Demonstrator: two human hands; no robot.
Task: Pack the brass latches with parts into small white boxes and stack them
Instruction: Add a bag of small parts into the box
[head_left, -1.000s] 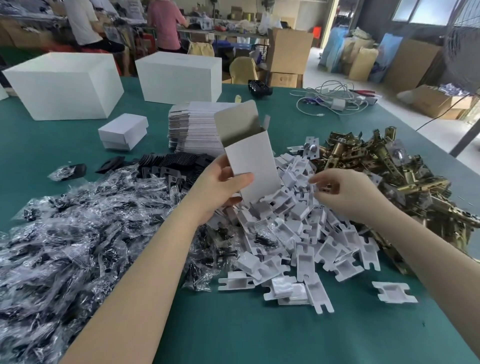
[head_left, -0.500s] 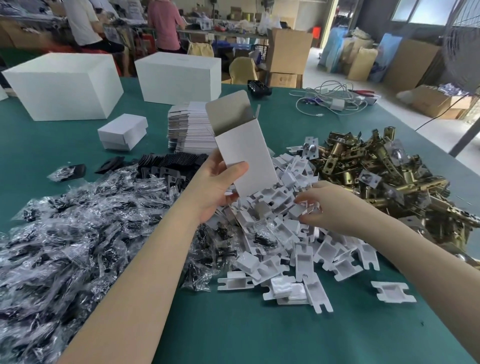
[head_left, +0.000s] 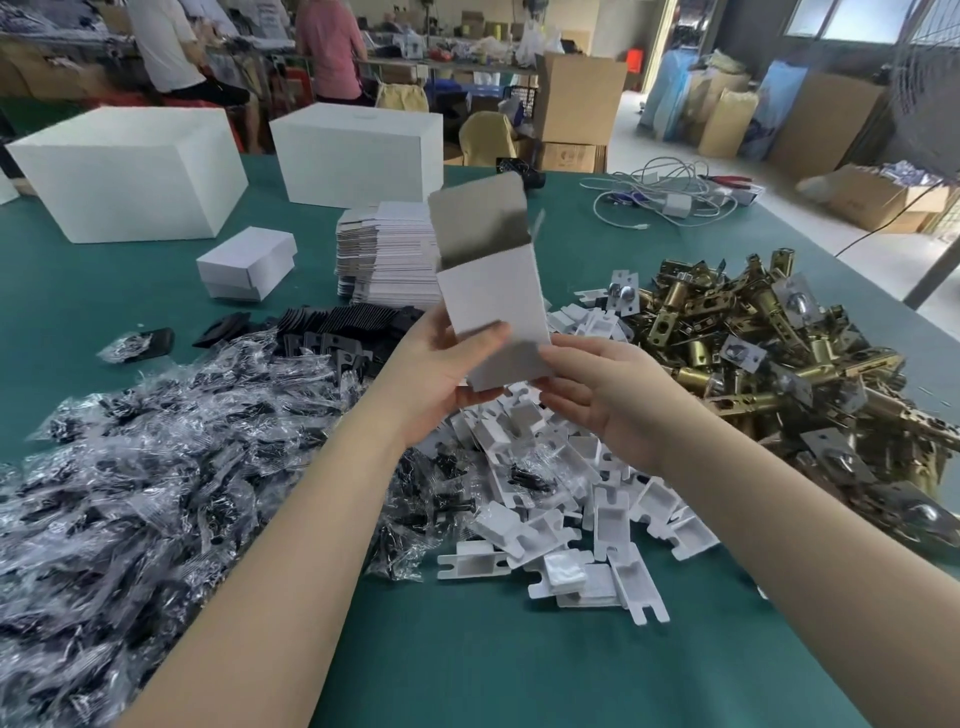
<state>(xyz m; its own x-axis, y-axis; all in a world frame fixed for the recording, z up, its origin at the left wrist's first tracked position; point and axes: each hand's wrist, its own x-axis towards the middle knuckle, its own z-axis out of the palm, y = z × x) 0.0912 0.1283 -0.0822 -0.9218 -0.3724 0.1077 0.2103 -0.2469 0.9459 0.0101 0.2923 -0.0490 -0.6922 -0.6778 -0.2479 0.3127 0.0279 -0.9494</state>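
Observation:
My left hand (head_left: 434, 376) grips a small white box (head_left: 491, 304) upright above the piles, its top flap open and its grey inside showing. My right hand (head_left: 597, 395) meets the box's lower right corner, thumb on the front face and fingers underneath. Whether a part lies in that hand is hidden. A heap of brass latches (head_left: 779, 374) lies to the right. White plastic inserts (head_left: 576, 499) are spread below my hands. Clear bags of dark screws (head_left: 130, 467) cover the left. Black plates (head_left: 337, 325) lie behind them.
A stack of flat unfolded boxes (head_left: 384, 260) stands behind the held box. One closed small white box (head_left: 247, 265) sits to its left. Two large white cartons (head_left: 130, 171) (head_left: 358, 150) stand at the back, white cables (head_left: 670, 202) at the back right. People work at far tables.
My right hand left the pile of white inserts and came up to the box's bottom corner. My left hand shifted the box slightly right and turned it more upright.

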